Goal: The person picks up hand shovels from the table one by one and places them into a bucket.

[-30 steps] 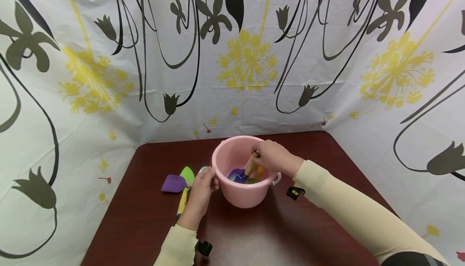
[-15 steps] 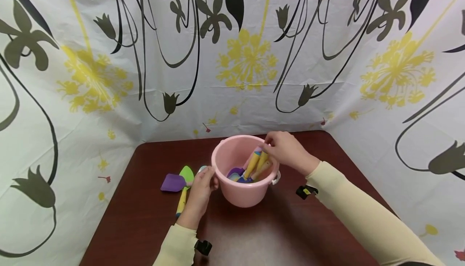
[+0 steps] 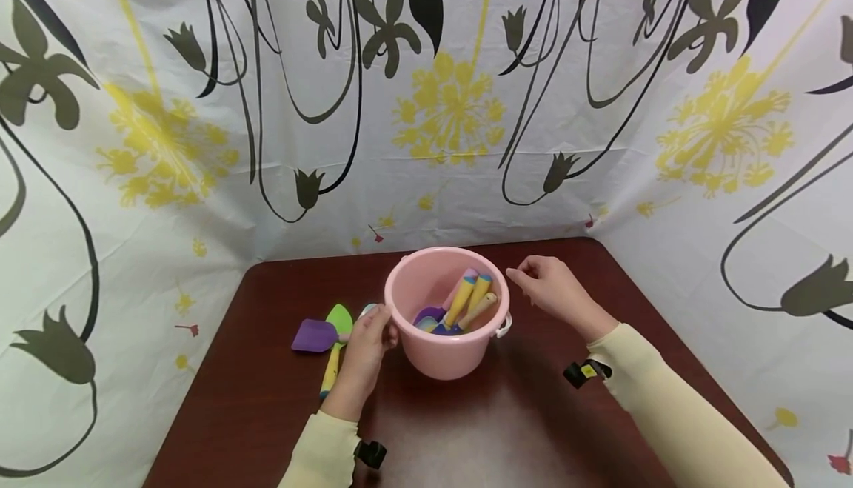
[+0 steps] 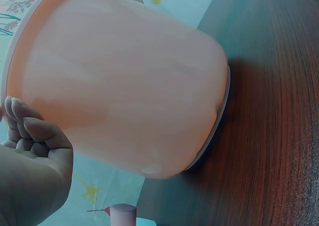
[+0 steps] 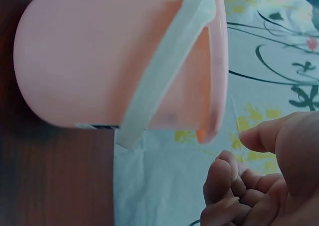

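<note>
A pink bucket [image 3: 446, 355] stands upright on the table, with several toy tools inside, among them yellow-handled ones [image 3: 461, 299] and one with a pale wooden handle [image 3: 478, 312]. My left hand [image 3: 365, 351] pinches the bucket's left rim, with curled fingertips at the edge in the left wrist view [image 4: 37, 141]. To the right of the bucket, apart from its rim, my right hand [image 3: 549, 288] hovers with loosely bent fingers and thumb spread from them, holding nothing. The bucket's white handle [image 5: 167, 66] hangs down on that side.
Left of my left hand, a purple spatula-like tool [image 3: 315, 335] lies crossed with a green-bladed, yellow-handled trowel [image 3: 331, 369]. A pale blue piece [image 3: 368, 309] is partly hidden behind that hand. Patterned cloth [image 3: 453, 199] encloses the dark wooden table [image 3: 266, 414].
My right hand has let go of a wooden-handled tool in the bucket, then drawn up and away to the right. My left hand stays at the rim.
</note>
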Motion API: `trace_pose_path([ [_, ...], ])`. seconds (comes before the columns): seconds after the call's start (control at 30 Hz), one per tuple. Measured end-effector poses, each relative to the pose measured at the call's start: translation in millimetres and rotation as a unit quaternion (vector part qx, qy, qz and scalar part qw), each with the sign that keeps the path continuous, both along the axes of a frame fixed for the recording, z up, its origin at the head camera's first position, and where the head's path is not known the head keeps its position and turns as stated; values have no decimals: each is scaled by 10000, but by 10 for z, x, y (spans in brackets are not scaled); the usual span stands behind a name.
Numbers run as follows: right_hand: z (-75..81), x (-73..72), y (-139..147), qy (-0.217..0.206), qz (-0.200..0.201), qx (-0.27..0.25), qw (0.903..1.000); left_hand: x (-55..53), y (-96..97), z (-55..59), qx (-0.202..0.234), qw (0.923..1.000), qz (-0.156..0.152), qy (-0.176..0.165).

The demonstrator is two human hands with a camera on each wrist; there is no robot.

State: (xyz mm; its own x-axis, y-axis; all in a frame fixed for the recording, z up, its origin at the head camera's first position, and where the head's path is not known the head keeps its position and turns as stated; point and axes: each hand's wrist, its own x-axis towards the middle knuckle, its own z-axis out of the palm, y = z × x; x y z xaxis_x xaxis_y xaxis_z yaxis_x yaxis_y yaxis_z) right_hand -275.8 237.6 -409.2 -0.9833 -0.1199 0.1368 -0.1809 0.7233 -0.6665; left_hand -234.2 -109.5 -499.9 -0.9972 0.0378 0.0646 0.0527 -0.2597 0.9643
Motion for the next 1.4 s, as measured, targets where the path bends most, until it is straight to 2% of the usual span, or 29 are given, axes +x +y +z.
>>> trace_pose_path([
  [0.23, -209, 49, 20, -419, -327, -933, 9942, 4, 4, 18, 27, 10000, -17, 9],
  [0.43, -321, 59, -83, -512, -532, -1781, 9812, 7, -1, 21, -34, 10000, 9, -19],
  [0.67, -380, 23, -227, -846, -613, -2245, 9689, -2, 7, 8, 37, 10000, 6, 3],
  [0.83, -391, 20, -287, -1163, -552, -2809, 9511, -16, 1, -3, 1, 10000, -39, 20],
  [0.97, -375, 13, -330, -1240, -515, -3118, 9406, -24, -16, -15, -15, 10000, -4, 29],
  [1.1, -354, 27, -380, -1268, -693, -3271, 9339, -28, -21, -10, -24, 10000, 24, -29],
  [1.17, -352, 42, -398, -1272, -835, -3372, 9290, -18, -27, 22, -161, 9998, 24, -62],
  [1.27, -364, 59, -417, -1244, -954, -3483, 9242, 18, -67, 114, -634, 9980, 37, -56],
  [1.4, -383, 56, -432, -1183, -933, -3568, 9220, 83, -217, 257, -1564, 9877, 29, 64],
])
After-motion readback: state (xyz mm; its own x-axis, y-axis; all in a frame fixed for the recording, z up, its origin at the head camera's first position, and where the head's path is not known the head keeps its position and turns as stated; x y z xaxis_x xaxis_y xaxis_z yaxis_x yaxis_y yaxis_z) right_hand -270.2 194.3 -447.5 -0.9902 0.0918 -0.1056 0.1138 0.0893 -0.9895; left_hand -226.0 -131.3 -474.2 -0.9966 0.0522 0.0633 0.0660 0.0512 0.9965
